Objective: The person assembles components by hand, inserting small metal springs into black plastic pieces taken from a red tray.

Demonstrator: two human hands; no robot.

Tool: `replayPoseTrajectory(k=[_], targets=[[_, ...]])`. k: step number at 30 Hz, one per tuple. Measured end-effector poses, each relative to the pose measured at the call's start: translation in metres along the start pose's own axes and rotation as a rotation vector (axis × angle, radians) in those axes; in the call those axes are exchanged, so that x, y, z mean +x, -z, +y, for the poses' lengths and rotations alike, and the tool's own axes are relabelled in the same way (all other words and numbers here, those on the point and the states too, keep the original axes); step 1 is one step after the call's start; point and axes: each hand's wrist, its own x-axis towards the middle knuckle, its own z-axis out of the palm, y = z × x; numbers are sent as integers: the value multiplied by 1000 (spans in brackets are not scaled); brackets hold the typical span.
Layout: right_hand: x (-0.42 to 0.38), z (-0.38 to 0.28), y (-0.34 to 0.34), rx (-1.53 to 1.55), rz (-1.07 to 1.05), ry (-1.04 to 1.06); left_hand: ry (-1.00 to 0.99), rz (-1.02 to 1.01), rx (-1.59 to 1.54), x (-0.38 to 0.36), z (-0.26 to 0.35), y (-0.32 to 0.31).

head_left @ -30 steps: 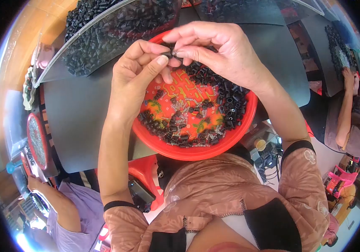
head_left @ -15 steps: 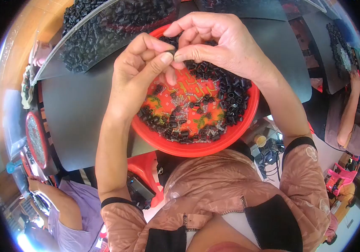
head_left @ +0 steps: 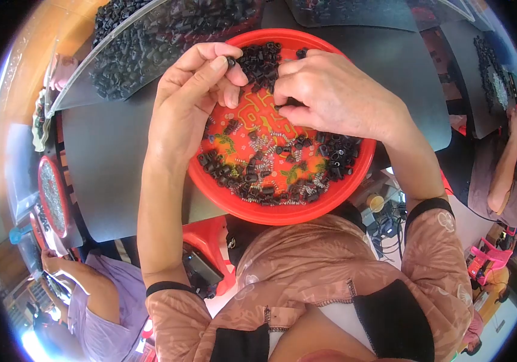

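My left hand (head_left: 189, 90) pinches a small black plastic part (head_left: 231, 61) between thumb and fingertip, above the upper left rim of a red basin (head_left: 252, 212). Inside the basin my right hand (head_left: 337, 93) is lowered, palm down, with its fingers curled together over the black parts. Whatever its fingertips grip, if anything, is hidden. Black plastic parts (head_left: 258, 63) are heaped at the back of the basin and along its right side. Small metal springs (head_left: 261, 145) lie mixed with more black parts on the patterned red bottom.
A clear-walled bin (head_left: 168, 54) full of black parts stands at the back left. The basin rests by a dark tabletop (head_left: 114, 163). Another red tray (head_left: 53, 196) lies at left. Co-workers sit on both sides, one in a purple shirt (head_left: 114, 301).
My hands were together above the basin and have parted. The right hand has dropped down into the black parts; the left has shifted slightly up and left, keeping its black part.
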Motion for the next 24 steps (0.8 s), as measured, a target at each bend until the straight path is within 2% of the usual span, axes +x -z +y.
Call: replayPoseTrajectory(k=[4, 8, 10, 14, 18, 24], targets=[[3, 3, 3, 137, 65, -18, 58, -24, 62, -1, 1, 0], [6, 0, 14, 290, 302, -99, 67, 30, 279, -4, -2, -9], [7, -1, 13, 332, 417, -107, 95, -5, 277, -4, 1, -10], [9, 3, 4, 61, 499, 102, 124, -29, 304, -6, 1, -13], [12, 6, -1, -50, 570, 203, 108, -37, 312, -6, 0, -11], [12, 4, 0, -6, 555, 175, 105, -21, 300, -5, 1, -10]])
